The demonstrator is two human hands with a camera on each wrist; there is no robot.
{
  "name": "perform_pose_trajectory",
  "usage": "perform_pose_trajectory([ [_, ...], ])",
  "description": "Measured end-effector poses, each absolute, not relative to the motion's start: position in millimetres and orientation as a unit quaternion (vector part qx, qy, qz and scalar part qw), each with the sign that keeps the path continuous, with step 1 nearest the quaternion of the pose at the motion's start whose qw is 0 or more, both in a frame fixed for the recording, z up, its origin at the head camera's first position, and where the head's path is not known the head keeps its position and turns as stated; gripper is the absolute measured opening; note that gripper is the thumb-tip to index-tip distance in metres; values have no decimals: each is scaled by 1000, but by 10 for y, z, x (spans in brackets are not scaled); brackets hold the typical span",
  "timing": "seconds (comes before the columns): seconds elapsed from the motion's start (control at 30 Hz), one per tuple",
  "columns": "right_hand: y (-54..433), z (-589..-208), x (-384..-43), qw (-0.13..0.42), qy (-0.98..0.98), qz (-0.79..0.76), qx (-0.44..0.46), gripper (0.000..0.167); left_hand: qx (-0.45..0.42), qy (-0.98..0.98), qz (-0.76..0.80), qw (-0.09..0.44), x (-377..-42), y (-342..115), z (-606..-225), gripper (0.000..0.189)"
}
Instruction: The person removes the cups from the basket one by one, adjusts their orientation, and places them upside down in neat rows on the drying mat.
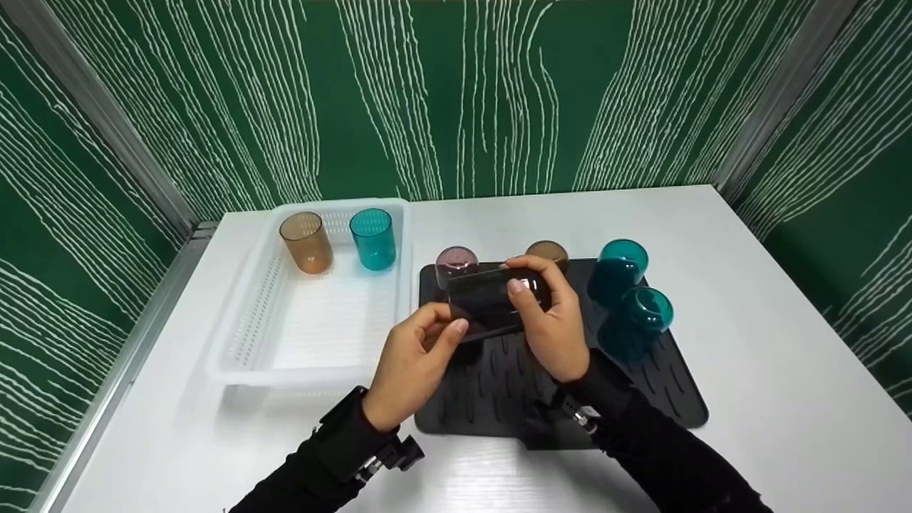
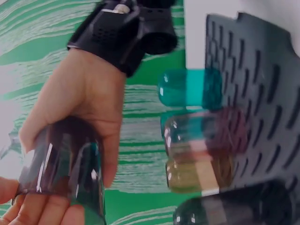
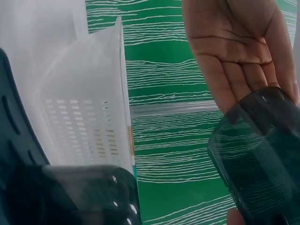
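Both hands hold a dark grey see-through tumbler (image 1: 488, 303) on its side above the black drying mat (image 1: 499, 406). At its open end, the left hand (image 1: 413, 356) grips the rim, thumb outside; in the left wrist view, fingers show inside the mouth. The right hand (image 1: 559, 324) holds the rounded base end with its thumb on the near side. Upside down on the mat stand a pink tumbler (image 1: 456, 261), a brown tumbler (image 1: 547, 251) and two teal tumblers (image 1: 621, 267). Another dark tumbler (image 2: 234, 206) stands there too, mostly hidden by the hands in the head view.
Left of the mat is a white plastic basket (image 1: 246, 367) with slotted walls. A brown tumbler (image 1: 308, 246) and a teal tumbler (image 1: 373, 242) stand upright at its far end. Basket and mat lie on a white table (image 1: 769, 370), enclosed by green, white-streaked panels (image 1: 442, 107).
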State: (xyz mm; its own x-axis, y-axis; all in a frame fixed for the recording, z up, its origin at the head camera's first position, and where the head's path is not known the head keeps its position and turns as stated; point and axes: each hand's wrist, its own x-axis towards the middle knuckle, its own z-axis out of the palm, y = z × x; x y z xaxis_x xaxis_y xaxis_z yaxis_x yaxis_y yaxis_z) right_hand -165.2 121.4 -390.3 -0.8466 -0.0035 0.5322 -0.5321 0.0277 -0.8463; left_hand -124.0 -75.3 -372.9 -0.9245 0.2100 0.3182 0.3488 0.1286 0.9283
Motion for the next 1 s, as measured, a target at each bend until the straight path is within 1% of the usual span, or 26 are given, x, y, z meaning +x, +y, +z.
perform_pose_trajectory([
  [0.1, 1257, -3866, -1659, 209, -702, 649, 207, 32, -214, -772, -596, 61, -1198, -784, -3777, 24],
  [0.27, 1332, -3803, -1674, 215, -716, 623, 229, 35, -229, -844, -480, 72, -1101, -821, -3922, 45],
  [0.53, 1361, -3837, -1629, 225, -781, 515, 272, 35, -266, -926, -262, 57, -992, -922, -4336, 63],
  [0.67, 1306, -3910, -1609, 222, -809, 460, 290, 34, -283, -941, -173, 61, -1085, -1015, -4654, 66],
  [0.8, 1221, -4007, -1586, 223, -839, 389, 308, 34, -272, -952, -130, 49, -1214, -1083, -4894, 70],
  [0.9, 1147, -4095, -1563, 218, -861, 325, 324, 35, -254, -960, -118, 28, -1238, -1099, -4922, 72],
  [1.0, 1077, -4191, -1541, 203, -879, 269, 337, 36, -248, -963, -104, 30, -1242, -1109, -4933, 69],
])
